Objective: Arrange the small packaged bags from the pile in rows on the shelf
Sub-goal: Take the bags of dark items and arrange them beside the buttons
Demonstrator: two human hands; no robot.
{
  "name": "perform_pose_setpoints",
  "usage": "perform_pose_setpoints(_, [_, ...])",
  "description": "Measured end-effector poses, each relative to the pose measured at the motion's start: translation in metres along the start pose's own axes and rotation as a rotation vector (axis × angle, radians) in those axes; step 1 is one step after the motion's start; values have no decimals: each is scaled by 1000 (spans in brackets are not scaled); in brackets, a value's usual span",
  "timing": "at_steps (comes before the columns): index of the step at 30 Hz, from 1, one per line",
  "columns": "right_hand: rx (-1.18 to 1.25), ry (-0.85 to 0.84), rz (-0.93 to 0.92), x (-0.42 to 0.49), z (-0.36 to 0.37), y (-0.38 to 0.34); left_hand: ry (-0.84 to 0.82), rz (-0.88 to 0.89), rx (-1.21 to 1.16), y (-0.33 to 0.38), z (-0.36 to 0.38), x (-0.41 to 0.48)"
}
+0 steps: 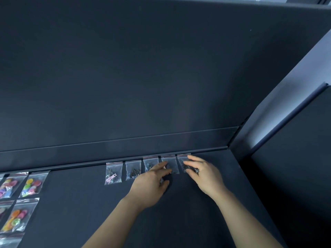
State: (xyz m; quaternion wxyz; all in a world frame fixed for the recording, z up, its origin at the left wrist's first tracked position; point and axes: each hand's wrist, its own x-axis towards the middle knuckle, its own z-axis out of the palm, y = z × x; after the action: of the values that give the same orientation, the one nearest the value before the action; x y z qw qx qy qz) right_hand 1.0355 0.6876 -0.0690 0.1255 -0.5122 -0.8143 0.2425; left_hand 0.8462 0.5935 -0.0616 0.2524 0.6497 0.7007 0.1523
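Five bags (114, 173) rowed on shelf (197, 212); left hand (152, 181) straight-fingered on fourth bag (170, 161), right hand (204, 174) spread on fifth bag (181, 159). Risk of skewing neighbours through sideways drag.

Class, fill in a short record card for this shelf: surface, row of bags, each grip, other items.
surface: dark shelf
back row: five small clear bags, side by side along the rear ledge
left grip: fingers touch the fourth bag
right grip: rests on the fifth bag; hold unclear
far left: bags of coloured pieces
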Motion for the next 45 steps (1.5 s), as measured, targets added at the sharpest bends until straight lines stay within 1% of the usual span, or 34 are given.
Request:
perform_pose_setpoints(3, [-5,0,0,1,1,0,1,-5,-7,2,-2,0])
perform_pose_setpoints(4, [31,17,-3,0,2,1,3,-4,-12,2,-2,0])
perform_pose_setpoints(6, [208,89,14,-2,2,3,22,-6,-32,3,-2,-2])
perform_pose_setpoints(8, [502,152,129,-6,-4,2,83,-10,-91,4,-2,-5])
perform_pose_setpoints(10, [974,136,282,-11,-14,-4,158,-24,-188,10,-1,-10])
perform_pose_setpoints(11, [1234,84,328,-14,-19,-7,170,-56,-294,16,-1,-12])
perform_pose_setpoints(12, [1418,28,344,-17,-24,-11,153,-106,-444,25,-2,-14])
perform_pose_setpoints(13, [1494,-25,341,-21,-27,-15,114,-155,-611,33,-2,-15])
perform_pose_setpoints(14, [1502,-74,323,-25,-29,-20,86,-175,-731,41,-3,-15])
perform_pose_setpoints(16, [1496,-116,272,-32,-29,-29,73,-144,-789,52,-4,-14])
perform_pose_setpoints(18, [1515,-92,276,-37,-28,-33,65,-142,-875,59,-5,-13])
perform_pose_setpoints(20, [1424,-49,278,-40,-27,-31,62,-187,-944,58,-7,-11])
perform_pose_setpoints(22, [1272,-24,297,-43,-27,-24,78,-207,-941,56,-9,-9])
perform_pose_setpoints(24, [1179,-25,322,-46,-28,-19,126,-236,-935,55,-10,-7])
perform_pose_setpoints(26, [1172,-49,335,-49,-29,-18,138,-261,-986,55,-10,-6])
perform_pose_setpoints(28, [1220,-48,339,-49,-30,-17,98,-250,-1026,57,-7,-6])
perform_pose_setpoints(30, [1243,-40,324,-49,-31,-15,65,-242,-990,57,-4,-7])
perform_pose_setpoints(32, [1180,-66,303,-49,-33,-12,62,-243,-986,57,-2,-7])
perform_pose_setpoints(35, [1041,-122,269,-50,-35,-6,67,-251,-1085,58,-1,-3])
perform_pose_setpoints(36, [1019,-89,274,-49,-36,-4,79,-260,-1092,59,-1,-1])
perform_pose_setpoints(37, [1011,-22,295,-46,-36,0,98,-274,-1088,59,0,1])
perform_pose_setpoints(39, [1013,142,378,-40,-35,9,138,-292,-1021,58,2,5])
perform_pose_setpoints(41, [959,220,460,-32,-31,19,161,-273,-810,53,8,7])
perform_pose_setpoints(43, [782,207,501,-26,-25,28,169,-176,-489,46,13,9])
perform_pose_setpoints(45, [491,207,474,-24,-21,35,128,-58,-274,41,17,11])
